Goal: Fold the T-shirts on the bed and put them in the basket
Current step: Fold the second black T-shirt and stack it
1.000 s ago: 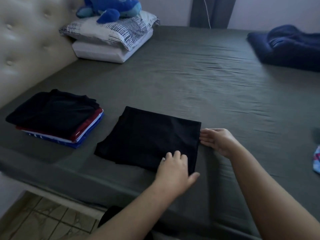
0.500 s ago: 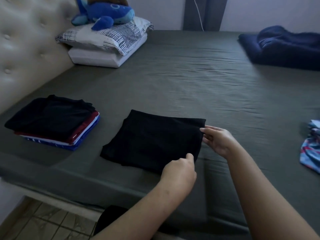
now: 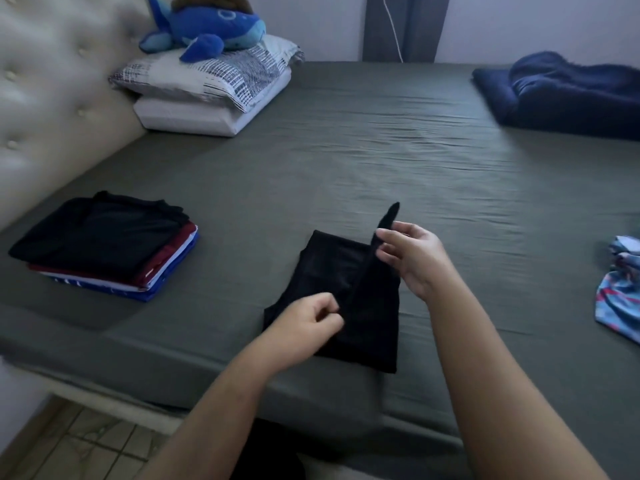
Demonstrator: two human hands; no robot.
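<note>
A black T-shirt [image 3: 367, 306] lies partly folded near the front edge of the bed [image 3: 346, 174]. Its right edge is raised off the sheet and stands over the rest of the shirt. My right hand [image 3: 412, 258] pinches that raised edge at its far corner. My left hand [image 3: 308, 323] pinches the same edge nearer to me. A stack of folded T-shirts [image 3: 104, 244], black on top with red, white and blue below, sits to the left. No basket is in view.
A colourful garment [image 3: 620, 292] lies crumpled at the right edge. A dark blue blanket [image 3: 568, 95] sits at the far right. Pillows [image 3: 207, 88] with a blue plush whale [image 3: 204, 29] lie by the padded headboard [image 3: 45, 109]. Tiled floor [image 3: 86, 445] shows below the bed's edge.
Both hands have taken hold of the black shirt's right edge and lifted it up and leftward over the rest. The shirt looks narrower now.
</note>
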